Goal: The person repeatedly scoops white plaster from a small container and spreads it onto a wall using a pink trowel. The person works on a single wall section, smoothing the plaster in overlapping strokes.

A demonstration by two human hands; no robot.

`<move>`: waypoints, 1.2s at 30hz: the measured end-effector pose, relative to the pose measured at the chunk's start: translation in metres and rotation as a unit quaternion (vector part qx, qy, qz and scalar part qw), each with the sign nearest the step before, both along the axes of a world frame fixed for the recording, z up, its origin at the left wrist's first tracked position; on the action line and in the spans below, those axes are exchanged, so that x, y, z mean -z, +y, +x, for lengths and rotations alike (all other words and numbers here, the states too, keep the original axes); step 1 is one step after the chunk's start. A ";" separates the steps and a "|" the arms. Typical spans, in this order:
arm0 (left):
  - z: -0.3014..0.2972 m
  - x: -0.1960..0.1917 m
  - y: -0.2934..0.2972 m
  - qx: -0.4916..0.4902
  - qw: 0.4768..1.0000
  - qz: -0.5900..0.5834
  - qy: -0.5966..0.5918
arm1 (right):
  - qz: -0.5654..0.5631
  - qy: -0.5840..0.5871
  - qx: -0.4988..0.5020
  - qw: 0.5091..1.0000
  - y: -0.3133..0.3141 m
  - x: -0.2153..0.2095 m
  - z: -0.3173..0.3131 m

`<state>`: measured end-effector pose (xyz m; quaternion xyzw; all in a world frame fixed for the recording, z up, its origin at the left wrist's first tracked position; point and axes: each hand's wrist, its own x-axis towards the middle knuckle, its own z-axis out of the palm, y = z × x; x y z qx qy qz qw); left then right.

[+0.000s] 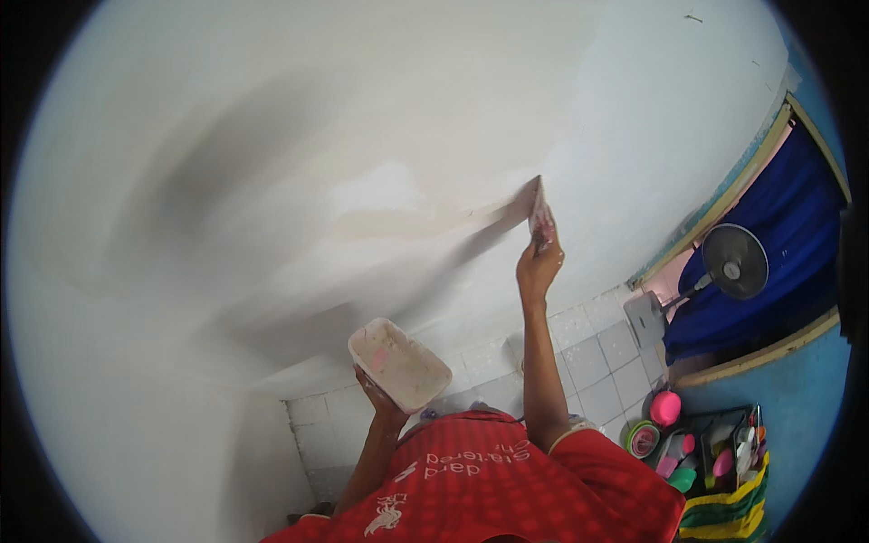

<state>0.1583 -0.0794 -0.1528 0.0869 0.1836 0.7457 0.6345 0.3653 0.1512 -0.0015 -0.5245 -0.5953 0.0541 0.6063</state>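
Note:
My right hand point(540, 271) is raised to the white wall point(453, 118), its fingers closed around a plaster-smeared putty knife point(540, 210). The knife is seen nearly edge-on, with its tip at the wall or very close to it. White smears mark the fingers. Lower and to the left, my left hand point(380, 395) grips a shallow off-white tub point(407, 366) from its left and underside. The tub is tilted so its inside shows, with pale residue and a pinkish patch in it. Whiter patches point(380, 188) and a beige streak lie across the wall.
A standing fan point(735, 262) is at the right, before a doorway with a blue curtain point(787, 208). Below it sit a pink bowl point(665, 408), a dish rack point(724, 425) and a yellow-green striped bag point(738, 511). Grey-white tiles point(588, 366) cover the floor.

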 end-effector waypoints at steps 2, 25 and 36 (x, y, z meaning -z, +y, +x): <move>-0.004 -0.001 -0.001 0.013 1.000 -0.003 -0.012 | -0.018 0.005 -0.035 0.999 -0.012 0.003 -0.015; 0.013 -0.056 0.010 0.076 0.997 -0.013 0.028 | -0.298 0.635 -0.403 0.587 -0.058 0.086 0.044; 0.024 -0.067 0.022 0.102 0.994 -0.010 -0.023 | -0.043 0.109 -0.125 0.985 -0.013 0.001 0.083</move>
